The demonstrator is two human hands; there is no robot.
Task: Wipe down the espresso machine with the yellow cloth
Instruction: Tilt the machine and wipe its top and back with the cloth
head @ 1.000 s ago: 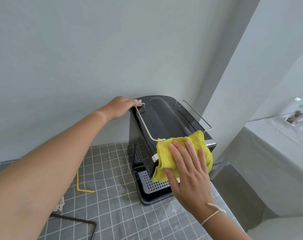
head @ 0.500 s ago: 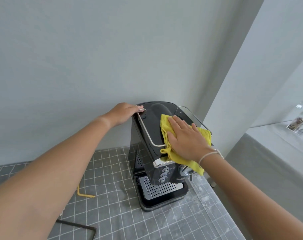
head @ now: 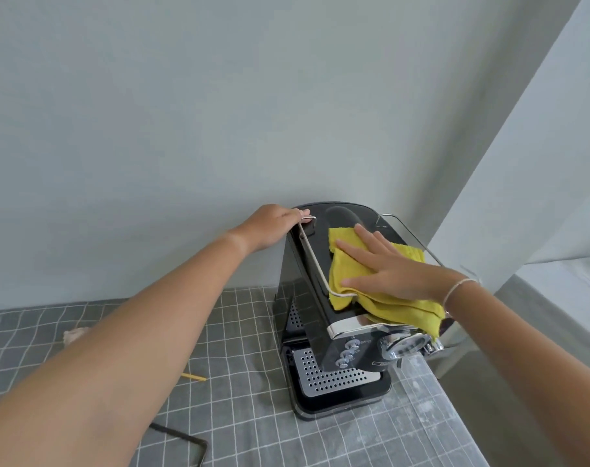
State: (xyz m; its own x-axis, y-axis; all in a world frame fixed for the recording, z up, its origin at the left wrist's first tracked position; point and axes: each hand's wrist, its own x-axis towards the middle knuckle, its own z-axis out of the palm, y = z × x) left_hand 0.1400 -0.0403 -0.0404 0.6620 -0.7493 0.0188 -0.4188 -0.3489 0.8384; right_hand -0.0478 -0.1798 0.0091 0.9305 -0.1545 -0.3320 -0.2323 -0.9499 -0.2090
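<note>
A black espresso machine (head: 307,318) with chrome trim stands on a grey checked tablecloth, close to the wall. A yellow cloth (head: 351,281) lies spread over its top, hanging a little over the front right edge. My right hand (head: 388,264) lies flat on the cloth with straight fingers, pressing it onto the top. My left hand (head: 273,227) rests on the machine's back left corner, fingers curled over the edge by the wire rail.
The tablecloth (head: 219,382) ends in an edge just right of the machine. A thin yellow stick (head: 193,376) and a dark bent metal bar (head: 185,439) lie at the left front. A pale wall stands behind, a white pillar at the right.
My right hand has carried the cloth from the machine's front panel up onto its top and towards the back. My left hand stays on the back corner.
</note>
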